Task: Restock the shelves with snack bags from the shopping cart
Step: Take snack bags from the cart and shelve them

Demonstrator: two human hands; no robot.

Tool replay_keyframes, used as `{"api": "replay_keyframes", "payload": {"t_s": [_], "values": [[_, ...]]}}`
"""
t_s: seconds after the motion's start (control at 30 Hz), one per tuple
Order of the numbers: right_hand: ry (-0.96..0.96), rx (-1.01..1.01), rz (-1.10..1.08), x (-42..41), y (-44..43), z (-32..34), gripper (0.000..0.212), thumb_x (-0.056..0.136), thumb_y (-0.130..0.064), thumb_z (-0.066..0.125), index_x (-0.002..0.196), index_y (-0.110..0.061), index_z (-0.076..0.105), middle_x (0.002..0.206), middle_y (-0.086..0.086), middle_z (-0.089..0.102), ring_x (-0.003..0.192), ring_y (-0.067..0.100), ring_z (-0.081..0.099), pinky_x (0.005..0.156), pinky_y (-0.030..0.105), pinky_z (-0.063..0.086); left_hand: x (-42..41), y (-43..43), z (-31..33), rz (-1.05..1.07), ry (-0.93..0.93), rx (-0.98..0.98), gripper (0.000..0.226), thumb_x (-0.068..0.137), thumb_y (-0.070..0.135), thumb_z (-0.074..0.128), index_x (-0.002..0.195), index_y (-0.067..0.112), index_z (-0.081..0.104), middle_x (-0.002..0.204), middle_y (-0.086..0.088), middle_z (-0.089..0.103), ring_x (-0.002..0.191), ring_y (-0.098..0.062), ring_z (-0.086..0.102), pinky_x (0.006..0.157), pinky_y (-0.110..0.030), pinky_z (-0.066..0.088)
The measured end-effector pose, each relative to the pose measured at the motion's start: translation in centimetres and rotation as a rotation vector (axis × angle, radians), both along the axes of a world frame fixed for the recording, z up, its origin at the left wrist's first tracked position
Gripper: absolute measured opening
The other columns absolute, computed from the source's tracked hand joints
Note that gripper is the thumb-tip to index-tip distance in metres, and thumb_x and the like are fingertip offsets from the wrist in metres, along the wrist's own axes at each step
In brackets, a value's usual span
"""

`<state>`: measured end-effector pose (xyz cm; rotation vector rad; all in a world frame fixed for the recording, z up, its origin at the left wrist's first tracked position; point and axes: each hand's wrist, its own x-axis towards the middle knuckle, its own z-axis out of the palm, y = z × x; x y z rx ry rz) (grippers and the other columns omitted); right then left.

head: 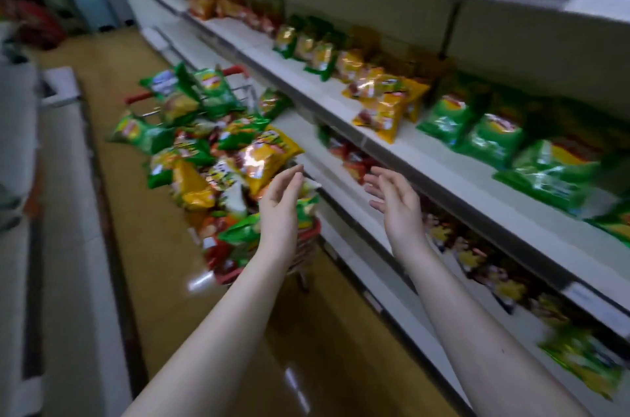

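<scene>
Grips open and empty, the left hand (279, 201) over the shopping cart (315, 232) sits nearer its top yellow snack bag (262, 157) than the right hand (397, 201).

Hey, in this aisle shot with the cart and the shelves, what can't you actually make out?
Head view only.
1. Print on the snack bags in the shopping cart: smeared by motion blur.
2. Cart's lower part: mostly hidden behind heaped bags and the left forearm.
3. Lower shelf bags: shadowed by the shelf above.
4. Rightmost green bag: cut by the frame edge.
</scene>
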<state>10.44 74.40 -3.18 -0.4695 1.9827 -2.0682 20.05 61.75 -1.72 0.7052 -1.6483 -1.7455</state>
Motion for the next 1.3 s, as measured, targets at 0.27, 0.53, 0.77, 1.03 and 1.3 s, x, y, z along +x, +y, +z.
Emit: {"api": "replay_keyframes", "payload": {"t_s": [0.27, 0.53, 0.77, 1.03, 1.3], "values": [[-0.033, 0.038, 0.139, 3.6, -12.1, -2.1, 0.02, 0.1, -0.018, 0.043, 0.094, -0.029, 0.059, 0.099, -0.005, 0.064, 0.094, 0.011, 0.061, 0.079, 0.029, 0.047, 6.7, -10.7, -1.1, 0.253, -0.012, 0.087, 0.014, 0.096, 0.027, 0.054, 0.1, 0.032, 0.067, 0.112, 0.012, 0.065, 0.109, -0.004, 0.057, 0.097, -0.033, 0.046], [-0.061, 0.081, 0.232, 0.9, -19.4, -3.5, 0.015, 0.099, -0.018, 0.044, 0.099, -0.027, 0.057, 0.107, 0.001, 0.062, 0.101, 0.02, 0.059, 0.085, 0.034, 0.05, 5.9, -16.2, -3.2, 0.374, -0.015, 0.111, 0.022, 0.094, 0.024, 0.057, 0.113, 0.018, 0.067, 0.117, -0.001, 0.066, 0.114, -0.017, 0.058, 0.097, -0.035, 0.048], [-0.096, 0.134, 0.238, -5.5, -24.3, -6.1, 0.012, 0.098, -0.024, 0.046, 0.105, -0.026, 0.056, 0.115, 0.003, 0.06, 0.106, 0.02, 0.058, 0.091, 0.04, 0.05, 0.1, -20.7, -4.4, 0.423, -0.06, 0.146, 0.021, 0.092, 0.024, 0.06, 0.113, 0.022, 0.065, 0.115, 0.003, 0.065, 0.11, -0.01, 0.058, 0.091, -0.028, 0.045], [-0.145, 0.148, 0.3, -10.1, -27.7, -7.9, 0.013, 0.098, -0.018, 0.047, 0.109, -0.018, 0.055, 0.107, 0.002, 0.062, 0.092, 0.012, 0.061, 0.082, 0.029, 0.05, -4.7, -24.3, -5.5, 0.45, -0.11, 0.099, 0.017, 0.093, 0.021, 0.06, 0.11, 0.022, 0.064, 0.109, 0.006, 0.065, 0.098, -0.002, 0.06, 0.073, -0.01, 0.047], [-0.14, 0.271, 0.341, -10.0, -26.8, -11.0, 0.013, 0.097, -0.017, 0.048, 0.107, -0.018, 0.057, 0.101, -0.001, 0.064, 0.097, 0.013, 0.061, 0.081, 0.023, 0.048, -4.5, -24.0, -8.7, 0.234, -0.196, 0.089, 0.008, 0.09, 0.018, 0.063, 0.097, 0.016, 0.067, 0.09, -0.002, 0.065, 0.084, -0.015, 0.06, 0.073, -0.021, 0.051]]}}
